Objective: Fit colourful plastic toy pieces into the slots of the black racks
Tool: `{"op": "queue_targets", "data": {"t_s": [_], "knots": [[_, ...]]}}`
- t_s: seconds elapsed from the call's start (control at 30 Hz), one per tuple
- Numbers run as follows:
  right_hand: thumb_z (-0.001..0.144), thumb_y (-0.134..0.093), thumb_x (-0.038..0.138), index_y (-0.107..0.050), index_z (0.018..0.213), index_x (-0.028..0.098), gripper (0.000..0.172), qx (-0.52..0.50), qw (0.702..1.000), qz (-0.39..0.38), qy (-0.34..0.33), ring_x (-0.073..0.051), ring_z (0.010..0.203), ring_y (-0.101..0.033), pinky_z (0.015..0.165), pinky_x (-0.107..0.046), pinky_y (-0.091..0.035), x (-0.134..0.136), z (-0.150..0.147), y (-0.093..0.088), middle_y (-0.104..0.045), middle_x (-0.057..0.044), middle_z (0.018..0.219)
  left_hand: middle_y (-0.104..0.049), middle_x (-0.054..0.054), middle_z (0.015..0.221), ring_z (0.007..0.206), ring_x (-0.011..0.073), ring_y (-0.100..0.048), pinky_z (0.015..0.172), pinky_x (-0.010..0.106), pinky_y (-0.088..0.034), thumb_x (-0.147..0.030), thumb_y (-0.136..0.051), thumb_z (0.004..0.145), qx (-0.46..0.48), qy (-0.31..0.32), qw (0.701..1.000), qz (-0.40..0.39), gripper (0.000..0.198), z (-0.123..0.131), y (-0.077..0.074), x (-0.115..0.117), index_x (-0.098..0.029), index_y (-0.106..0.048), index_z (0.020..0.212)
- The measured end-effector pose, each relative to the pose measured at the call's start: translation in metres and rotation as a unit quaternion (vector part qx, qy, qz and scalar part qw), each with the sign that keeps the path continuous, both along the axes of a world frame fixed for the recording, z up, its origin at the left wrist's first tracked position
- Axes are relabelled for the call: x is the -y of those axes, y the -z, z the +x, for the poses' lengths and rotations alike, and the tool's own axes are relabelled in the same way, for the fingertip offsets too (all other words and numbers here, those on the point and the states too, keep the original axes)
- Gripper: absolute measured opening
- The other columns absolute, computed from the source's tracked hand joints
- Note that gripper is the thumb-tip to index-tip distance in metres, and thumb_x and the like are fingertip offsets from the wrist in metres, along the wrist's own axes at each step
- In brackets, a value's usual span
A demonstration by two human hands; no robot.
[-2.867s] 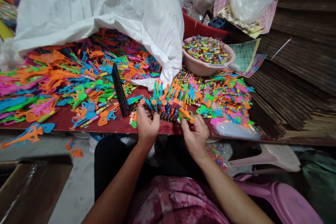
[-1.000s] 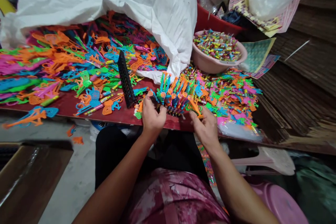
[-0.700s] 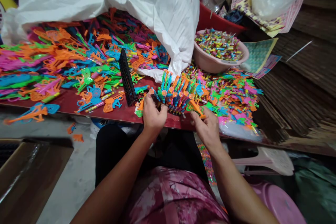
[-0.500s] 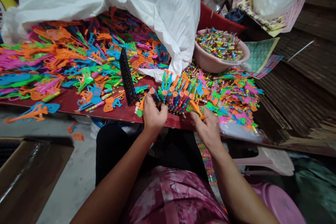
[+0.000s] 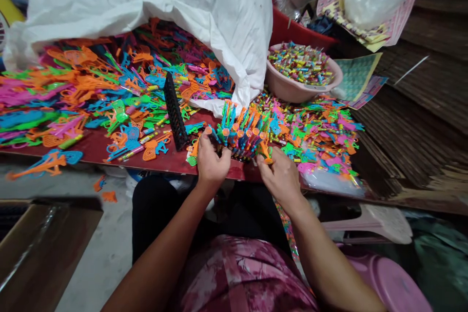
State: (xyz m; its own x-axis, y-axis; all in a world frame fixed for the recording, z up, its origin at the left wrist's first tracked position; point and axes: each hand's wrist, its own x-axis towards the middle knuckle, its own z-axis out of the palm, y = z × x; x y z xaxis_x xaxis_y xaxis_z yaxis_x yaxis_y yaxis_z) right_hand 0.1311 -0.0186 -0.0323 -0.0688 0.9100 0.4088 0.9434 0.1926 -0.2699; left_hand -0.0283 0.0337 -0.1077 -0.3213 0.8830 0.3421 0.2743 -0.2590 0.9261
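In front of me at the table's edge stands a black rack (image 5: 239,155), packed with upright orange, blue and green plastic toy pieces (image 5: 243,124) whose round orange ends face me. My left hand (image 5: 213,163) is closed around the left end of this packed rack, thumb towards me; its other fingers are partly hidden. At the right end, my right hand (image 5: 280,170) pinches an orange plastic toy piece (image 5: 266,153) against the row. Another black rack (image 5: 174,112) stands on its edge left of my hands, apart from them.
Loose coloured toy pieces (image 5: 84,83) spill from a white sack (image 5: 219,14) over the red table (image 5: 171,162). A pink basin (image 5: 292,85) of small wrapped tubes stands behind right. Stacked brown cardboard (image 5: 405,126) lies at the right; an open carton (image 5: 54,253) is on the floor.
My right hand has moved slightly left with the orange toy piece, which now sits closer against the row and more upright. My left hand keeps its hold. The whole view has shifted slightly.
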Motion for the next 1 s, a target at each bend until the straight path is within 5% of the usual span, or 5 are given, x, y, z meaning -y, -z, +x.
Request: {"op": "queue_targets", "data": {"t_s": [0.3, 0.63, 0.8, 1.0], "knots": [[0.091, -0.044, 0.027, -0.044, 0.070, 0.022, 0.022, -0.069, 0.997, 0.020, 0.002, -0.014, 0.061, -0.042, 0.060, -0.028, -0.030, -0.010, 0.007, 0.016, -0.047, 0.002, 0.066, -0.062, 0.010, 0.105, 0.088, 0.0201, -0.066, 0.081, 0.036, -0.059, -0.019, -0.063, 0.078, 0.059, 0.053, 0.997, -0.014, 0.055, -0.002, 0.003, -0.003, -0.018, -0.043, 0.129], [0.084, -0.045, 0.030, -0.039, 0.061, 0.022, 0.026, -0.102, 0.992, -0.074, 0.028, -0.014, 0.057, -0.043, 0.055, -0.027, -0.027, -0.010, 0.011, -0.012, -0.046, 0.002, 0.057, -0.053, 0.014, 0.118, 0.102, 0.0244, -0.060, 0.094, 0.043, -0.052, -0.018, -0.059, 0.077, -0.046, -0.026, 0.998, 0.022, 0.057, -0.016, -0.021, 0.004, -0.014, -0.047, 0.133], [0.082, -0.046, 0.027, -0.044, 0.059, 0.022, 0.023, -0.058, 0.990, -0.110, 0.059, -0.015, 0.056, -0.045, 0.055, -0.027, -0.025, -0.014, 0.012, -0.021, -0.051, 0.000, 0.057, -0.054, 0.013, 0.126, 0.122, 0.0253, -0.052, 0.107, 0.043, -0.042, -0.011, -0.051, 0.082, -0.121, -0.069, 0.975, 0.173, 0.052, -0.028, -0.069, 0.002, -0.017, -0.050, 0.133], [0.083, -0.045, 0.026, -0.052, 0.066, 0.021, 0.019, -0.051, 0.989, -0.130, 0.054, -0.016, 0.062, -0.051, 0.057, -0.026, -0.027, -0.019, 0.013, -0.026, -0.060, -0.003, 0.066, -0.065, 0.010, 0.117, 0.115, 0.0266, -0.057, 0.106, 0.045, -0.042, -0.019, -0.051, 0.082, -0.318, 0.139, 0.919, 0.188, 0.039, -0.016, -0.140, -0.040, -0.016, -0.066, 0.118]]}}
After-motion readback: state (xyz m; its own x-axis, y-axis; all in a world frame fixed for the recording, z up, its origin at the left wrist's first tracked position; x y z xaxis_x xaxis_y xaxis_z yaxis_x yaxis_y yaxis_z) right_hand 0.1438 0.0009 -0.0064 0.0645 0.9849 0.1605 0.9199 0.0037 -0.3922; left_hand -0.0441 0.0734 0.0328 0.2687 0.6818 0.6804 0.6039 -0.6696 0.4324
